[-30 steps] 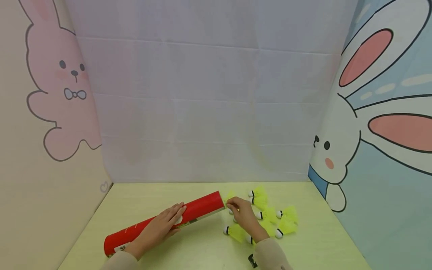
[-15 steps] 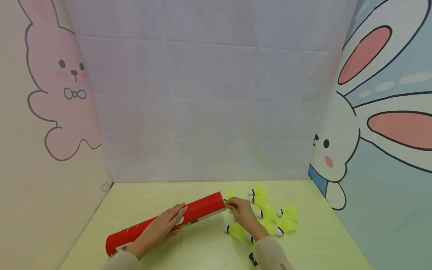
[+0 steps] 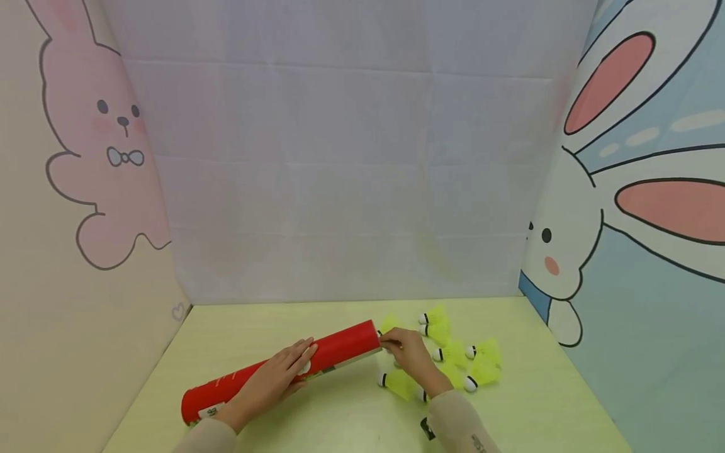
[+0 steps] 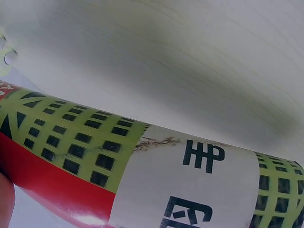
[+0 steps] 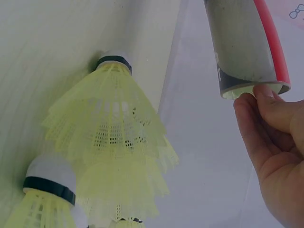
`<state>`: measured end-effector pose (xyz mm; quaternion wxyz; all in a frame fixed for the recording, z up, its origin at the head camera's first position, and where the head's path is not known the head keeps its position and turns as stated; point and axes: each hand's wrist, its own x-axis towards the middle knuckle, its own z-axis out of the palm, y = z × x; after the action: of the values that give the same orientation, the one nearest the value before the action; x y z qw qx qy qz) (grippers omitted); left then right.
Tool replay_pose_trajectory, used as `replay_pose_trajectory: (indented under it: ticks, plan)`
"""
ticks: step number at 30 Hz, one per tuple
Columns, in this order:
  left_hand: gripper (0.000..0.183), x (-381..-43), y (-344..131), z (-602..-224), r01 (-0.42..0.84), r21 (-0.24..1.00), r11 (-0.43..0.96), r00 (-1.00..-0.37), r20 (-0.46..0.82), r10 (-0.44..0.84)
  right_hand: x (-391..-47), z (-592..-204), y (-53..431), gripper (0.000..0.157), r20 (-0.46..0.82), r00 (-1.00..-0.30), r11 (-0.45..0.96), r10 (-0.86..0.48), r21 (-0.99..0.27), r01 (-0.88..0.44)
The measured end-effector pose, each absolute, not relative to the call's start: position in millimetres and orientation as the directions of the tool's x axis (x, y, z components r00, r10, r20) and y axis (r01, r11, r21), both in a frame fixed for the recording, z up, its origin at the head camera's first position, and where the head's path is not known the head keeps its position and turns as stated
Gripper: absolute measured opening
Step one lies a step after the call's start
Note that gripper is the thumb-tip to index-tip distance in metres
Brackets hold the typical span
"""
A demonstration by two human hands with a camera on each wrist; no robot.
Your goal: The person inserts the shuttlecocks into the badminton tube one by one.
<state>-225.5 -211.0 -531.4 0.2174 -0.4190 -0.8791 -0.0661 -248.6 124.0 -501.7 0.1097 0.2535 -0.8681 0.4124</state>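
A long red shuttlecock tube (image 3: 345,346) slants across the table, its right end raised. My left hand (image 3: 277,377) grips it around the middle, fingers over the top and thumb on the near side. The left wrist view shows the tube's green-checked and white printed side (image 4: 190,175) close up. At the tube's open end, my right hand (image 3: 412,353) pinches with thumb and fingertips right at the mouth. Inside that mouth, in the right wrist view, a pale yellow-green edge of a shuttlecock (image 5: 238,91) shows at the fingertips; most of it is hidden in the tube.
Several yellow shuttlecocks with white heads (image 3: 481,371) lie around and beyond the right forearm. One shuttlecock (image 3: 399,382) lies just left of the right wrist. A small dark piece (image 3: 427,428) sits beside the right sleeve. Printed walls and a white sheet (image 3: 351,189) enclose the table.
The right fingertips have come slightly closer to the tube's mouth. The left hand keeps its grip on the tube. The head view has shifted a little.
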Motion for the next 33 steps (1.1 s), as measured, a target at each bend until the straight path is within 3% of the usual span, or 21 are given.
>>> replay_pose_trajectory:
  ticks: [10, 17, 25, 33]
  plan:
    - [0.087, -221.7, -219.7, -533.8, 0.745, -0.065, 0.664, -0.580, 0.430, 0.692, -241.2, -504.7, 145.9, 0.012, 0.334, -0.899, 0.596, -0.285, -0.673, -0.439]
    - [0.090, -218.2, -222.8, -533.1, 0.735, -0.045, 0.676, -0.601, 0.417, 0.681, -233.3, -508.1, 165.0, 0.013, 0.184, -0.936, 0.639, -0.301, -0.689, -0.341]
    - [0.092, -215.7, -226.6, -534.4, 0.733, -0.070, 0.677, -0.598, 0.408, 0.690, -227.6, -515.7, 176.3, 0.020, -0.029, -0.909, 0.623, -0.415, -0.738, -0.261]
    - [0.088, -214.9, -224.4, -537.4, 0.751, -0.100, 0.653, -0.557, 0.436, 0.707, -226.3, -523.1, 169.0, 0.019, -0.037, -0.888, 0.593, -0.459, -0.756, -0.276]
